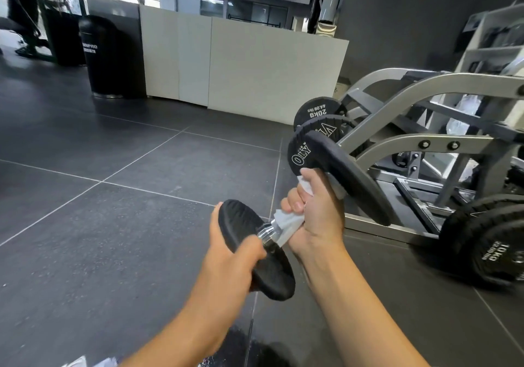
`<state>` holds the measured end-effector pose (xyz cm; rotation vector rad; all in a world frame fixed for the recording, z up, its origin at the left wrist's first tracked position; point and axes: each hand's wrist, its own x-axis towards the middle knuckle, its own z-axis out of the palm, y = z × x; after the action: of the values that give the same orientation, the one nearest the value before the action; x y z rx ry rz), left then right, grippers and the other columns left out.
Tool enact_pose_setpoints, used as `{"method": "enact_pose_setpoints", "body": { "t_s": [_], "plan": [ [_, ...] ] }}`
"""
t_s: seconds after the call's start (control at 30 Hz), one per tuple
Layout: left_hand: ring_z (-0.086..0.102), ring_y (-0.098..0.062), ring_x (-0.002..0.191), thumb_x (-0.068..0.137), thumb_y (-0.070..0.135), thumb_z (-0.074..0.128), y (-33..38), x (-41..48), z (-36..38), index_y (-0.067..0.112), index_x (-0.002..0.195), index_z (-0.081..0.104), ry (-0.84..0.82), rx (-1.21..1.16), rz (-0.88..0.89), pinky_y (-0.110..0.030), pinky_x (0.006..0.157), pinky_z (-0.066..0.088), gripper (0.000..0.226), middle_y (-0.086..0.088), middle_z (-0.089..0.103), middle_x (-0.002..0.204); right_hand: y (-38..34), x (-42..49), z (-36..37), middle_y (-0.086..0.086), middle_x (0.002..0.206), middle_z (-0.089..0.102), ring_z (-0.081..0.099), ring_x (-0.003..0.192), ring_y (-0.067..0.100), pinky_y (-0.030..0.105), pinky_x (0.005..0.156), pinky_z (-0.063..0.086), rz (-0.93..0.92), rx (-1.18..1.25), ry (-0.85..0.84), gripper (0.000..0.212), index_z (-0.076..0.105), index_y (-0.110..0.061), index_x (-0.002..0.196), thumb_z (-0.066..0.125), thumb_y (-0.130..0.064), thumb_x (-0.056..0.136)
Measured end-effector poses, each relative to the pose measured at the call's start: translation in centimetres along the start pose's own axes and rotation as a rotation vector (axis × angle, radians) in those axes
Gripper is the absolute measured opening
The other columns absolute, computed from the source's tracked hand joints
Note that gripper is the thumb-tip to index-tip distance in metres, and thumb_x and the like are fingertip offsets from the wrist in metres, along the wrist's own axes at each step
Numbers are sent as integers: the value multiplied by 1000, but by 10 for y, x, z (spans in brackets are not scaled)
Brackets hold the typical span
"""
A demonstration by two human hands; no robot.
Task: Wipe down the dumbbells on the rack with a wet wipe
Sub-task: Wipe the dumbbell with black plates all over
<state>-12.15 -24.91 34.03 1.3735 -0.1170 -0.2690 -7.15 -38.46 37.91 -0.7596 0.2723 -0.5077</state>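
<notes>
Forearms come up from 6 o'clock, and under them it's all dark grey floor (113,196) tile with pale grout lines. Over at 3 o'clock sits the grey steel rack (425,88), with a black 20KG plate (316,111) at its near end around 2 o'clock and a chunky 10KG plate (496,256) low at 4 o'clock. A white partition (255,63) runs across 12 o'clock, a tall black cylinder (105,54) with white lettering stands at 10 o'clock, and a person (17,6) is way up at 11 o'clock, too blurry to say more. The dumbbell (266,270) is dead centre, held in the air over the floor just in front of the rack and tilted: near end low, far end up toward 1 o'clock, where its plate covers part of the rack's lower frame. It has two black rubbery plates, the far one with white "OLY" lettering, and only a short bit of its chrome handle shows. The left hand (226,256) grips the near plate by its rim, fingers curled behind it and thumb on the inner face. The right hand (317,210) is wrapped tight round the handle with the white wet wipe (289,223) bunched under the palm, wipe sticking out both sides of the fist.
</notes>
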Motion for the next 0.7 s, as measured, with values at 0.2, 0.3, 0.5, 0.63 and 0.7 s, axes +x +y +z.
{"method": "enact_pose_setpoints", "body": {
  "t_s": [0.2,0.3,0.5,0.63,0.7],
  "plan": [
    [63,-4,87,85,8,62,-15,-21,20,78,139,-3,97,253,202,-7,61,46,110,1,52,148,2,1,-11,-2,59,17,19,48,13,25,42,25,54,39,101,44,27,-23,60,60,-10,84],
    [58,-6,70,87,4,60,-5,-5,8,51,148,34,26,31,134,-25,74,58,81,10,69,96,0,2,-12,-3,48,18,20,39,12,23,39,28,20,6,-67,45,27,-22,54,57,-7,83],
    [59,-26,66,64,-1,50,17,15,-13,11,105,68,-60,-262,-176,-35,49,54,47,-11,64,83,-20,2,-22,-3,42,28,38,43,13,24,50,38,122,-188,-759,42,40,-24,45,79,-23,61],
    [63,-34,68,30,10,67,17,29,-40,4,99,70,-329,-252,-540,-35,55,60,69,-20,62,93,-17,3,-25,-3,49,38,40,47,16,19,54,46,323,-156,-1251,42,44,-24,52,67,-24,87],
    [65,-35,68,36,5,65,14,31,-48,1,88,72,-413,-202,-577,-38,64,61,53,-21,65,87,-8,1,-27,-6,53,44,42,47,13,18,46,40,367,-70,-1396,46,37,-19,56,65,-19,92]
  ]
}}
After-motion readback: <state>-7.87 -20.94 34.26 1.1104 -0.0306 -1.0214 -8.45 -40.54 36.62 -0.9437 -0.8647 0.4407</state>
